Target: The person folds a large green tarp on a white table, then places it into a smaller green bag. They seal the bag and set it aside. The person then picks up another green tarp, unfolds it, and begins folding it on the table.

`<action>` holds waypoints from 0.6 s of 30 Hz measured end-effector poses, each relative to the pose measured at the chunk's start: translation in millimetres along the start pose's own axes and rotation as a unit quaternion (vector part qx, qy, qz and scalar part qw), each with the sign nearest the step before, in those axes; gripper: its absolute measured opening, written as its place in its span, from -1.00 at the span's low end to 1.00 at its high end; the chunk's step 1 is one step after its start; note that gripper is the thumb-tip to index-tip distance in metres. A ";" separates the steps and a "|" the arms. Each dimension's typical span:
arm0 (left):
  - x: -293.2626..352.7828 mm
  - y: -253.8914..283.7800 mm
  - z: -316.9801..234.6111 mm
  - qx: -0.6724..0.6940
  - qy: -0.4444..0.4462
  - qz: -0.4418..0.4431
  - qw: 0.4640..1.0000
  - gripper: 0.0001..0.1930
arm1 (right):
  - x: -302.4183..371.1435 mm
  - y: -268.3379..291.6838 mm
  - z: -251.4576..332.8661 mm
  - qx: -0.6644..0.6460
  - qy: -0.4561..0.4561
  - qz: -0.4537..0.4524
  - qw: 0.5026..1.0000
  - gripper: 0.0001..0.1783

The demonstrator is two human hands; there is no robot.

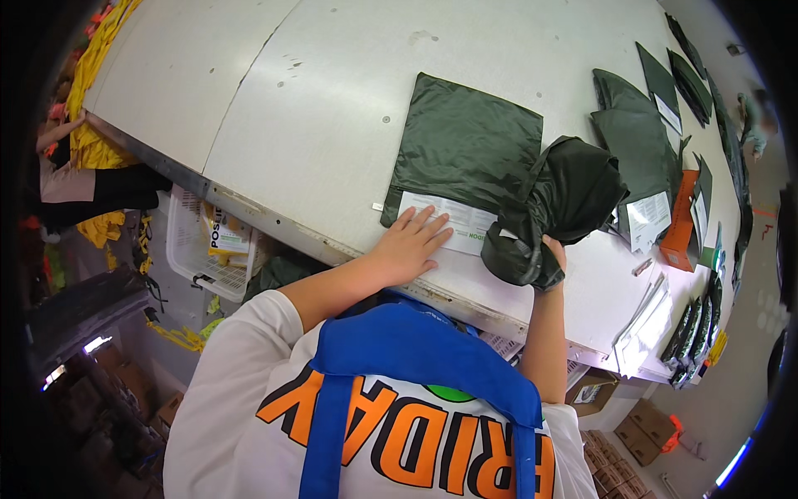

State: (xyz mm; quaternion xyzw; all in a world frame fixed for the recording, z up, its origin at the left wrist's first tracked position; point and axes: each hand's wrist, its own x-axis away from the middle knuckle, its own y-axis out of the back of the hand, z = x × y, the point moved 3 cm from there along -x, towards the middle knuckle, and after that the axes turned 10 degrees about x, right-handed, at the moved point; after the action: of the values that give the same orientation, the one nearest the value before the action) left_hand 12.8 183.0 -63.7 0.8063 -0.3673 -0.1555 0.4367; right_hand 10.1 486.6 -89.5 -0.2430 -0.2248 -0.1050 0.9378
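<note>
White table (pixel 332 108): crumpled dark-green garment (pixel 559 208).

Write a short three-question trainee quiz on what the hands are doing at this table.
1. True or false: the left hand lies flat on a white paper sheet.
2. What does the right hand grip?
A. an orange box
B. a bunched dark green fabric bundle
C. a yellow strap
3. Fill in: the white paper sheet lies on a flat, folded dark green ____ on the white table.

Key: 1 true; 2 B; 3 bag.
</note>
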 end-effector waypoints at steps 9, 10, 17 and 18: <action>-48.4 19.5 22.1 0.011 0.021 -0.009 1.000 -0.37 | 7.2 -9.3 3.3 0.073 0.009 -0.038 0.997 -0.36; -53.2 28.7 20.5 -0.031 0.037 -0.033 0.998 -0.42 | 7.2 -11.9 5.2 0.070 0.009 -0.038 0.997 -0.36; -80.0 34.9 47.0 -0.139 -0.058 -0.054 0.987 -0.49 | 44.0 -28.5 48.2 0.330 0.022 -0.073 0.941 -0.37; -80.4 38.2 51.1 -0.112 -0.084 -0.087 0.986 -0.52 | 58.4 -35.1 60.1 0.416 0.007 -0.059 0.907 -0.39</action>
State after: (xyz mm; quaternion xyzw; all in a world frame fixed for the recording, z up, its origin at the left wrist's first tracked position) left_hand -88.6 198.1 -67.1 0.7654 -0.3113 -0.3000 0.4768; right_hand 28.3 481.5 -0.7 0.1838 -0.2553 -0.0589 0.9474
